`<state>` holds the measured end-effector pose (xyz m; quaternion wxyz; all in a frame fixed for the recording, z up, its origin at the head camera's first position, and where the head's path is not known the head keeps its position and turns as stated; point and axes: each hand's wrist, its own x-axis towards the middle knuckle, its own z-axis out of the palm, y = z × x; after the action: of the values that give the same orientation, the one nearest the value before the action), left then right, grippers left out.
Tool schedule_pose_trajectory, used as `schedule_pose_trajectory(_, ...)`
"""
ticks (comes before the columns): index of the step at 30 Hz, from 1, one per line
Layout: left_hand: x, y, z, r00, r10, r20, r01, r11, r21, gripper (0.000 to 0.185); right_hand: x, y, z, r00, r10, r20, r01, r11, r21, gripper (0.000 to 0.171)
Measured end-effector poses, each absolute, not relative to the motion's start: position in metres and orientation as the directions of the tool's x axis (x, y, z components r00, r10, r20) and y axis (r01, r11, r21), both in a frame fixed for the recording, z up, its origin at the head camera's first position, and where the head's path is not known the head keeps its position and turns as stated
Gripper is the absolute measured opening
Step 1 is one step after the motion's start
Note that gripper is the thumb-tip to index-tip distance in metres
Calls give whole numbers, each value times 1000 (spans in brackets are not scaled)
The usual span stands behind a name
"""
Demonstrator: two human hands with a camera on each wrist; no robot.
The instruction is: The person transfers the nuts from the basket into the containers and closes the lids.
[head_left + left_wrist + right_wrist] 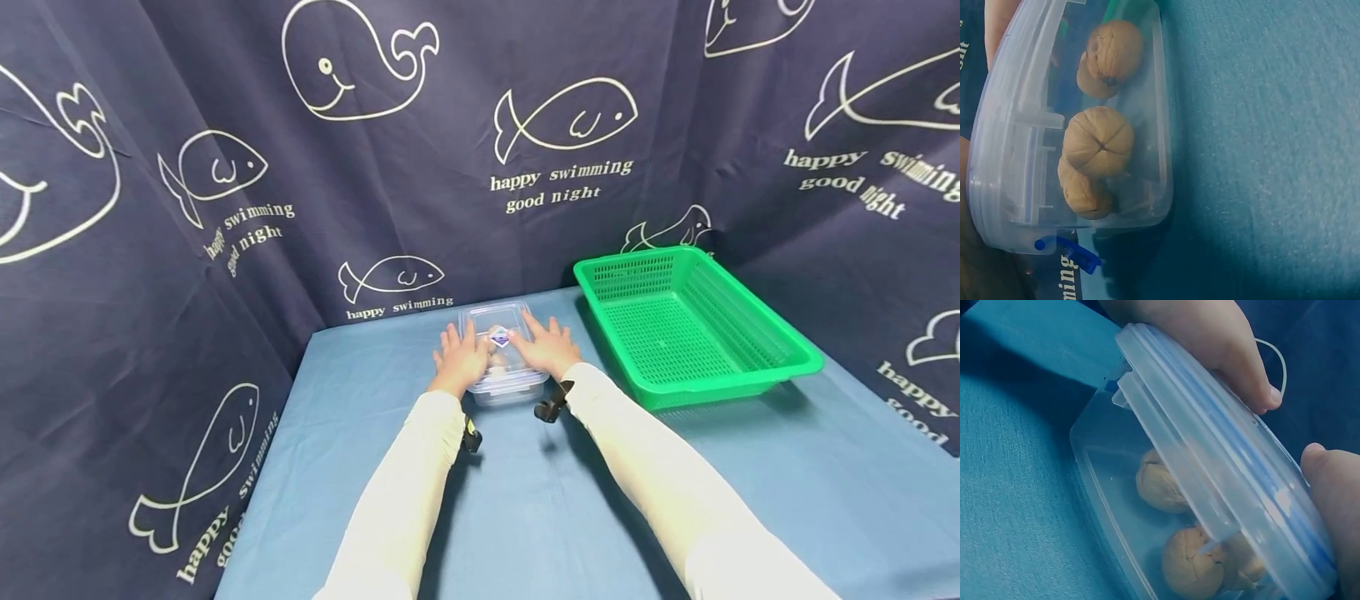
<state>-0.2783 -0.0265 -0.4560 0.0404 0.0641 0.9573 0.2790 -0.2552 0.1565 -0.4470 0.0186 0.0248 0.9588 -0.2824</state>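
Observation:
A clear plastic food container (510,397) stands on the blue tabletop with its lid (495,313) on top. Through its walls show several walnuts (1099,142), also visible as round brown shells (1192,562) in the right wrist view. My left hand (459,360) rests on the left side of the lid, fingers spread and pointing forward. On the lid's right side lies my right hand (551,348), its fingers likewise spread. Both thumbs point inward by the blue-and-white label (499,337). A small blue clip (1082,255) sticks out at one corner of the container.
A green perforated plastic basket (663,333) stands to the right of the container. Behind and on both sides hangs a dark blue curtain (450,208) with white whale and fish prints. The blue tabletop (352,400) extends on the left and toward me.

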Motion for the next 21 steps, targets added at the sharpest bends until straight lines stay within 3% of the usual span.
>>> schedule_pose_trajectory(8, -268, -37, -444, -987, 132, -92, 63, 846, 529, 59, -259, 155, -449, -998, 41, -57, 66, 815, -575, 73)
schedule_pose_trajectory(15, -266, -46, -455, -992, 49, -116, -27, 817, 576, 76, -259, 156, -457, -999, 42, -19, 44, 752, -658, 80)
schedule_pose_trajectory(21, -270, -54, -465, -993, 38, -113, -36, 809, 587, 91, -259, 162, -462, -1000, 21, 13, 2, 596, -803, 89)
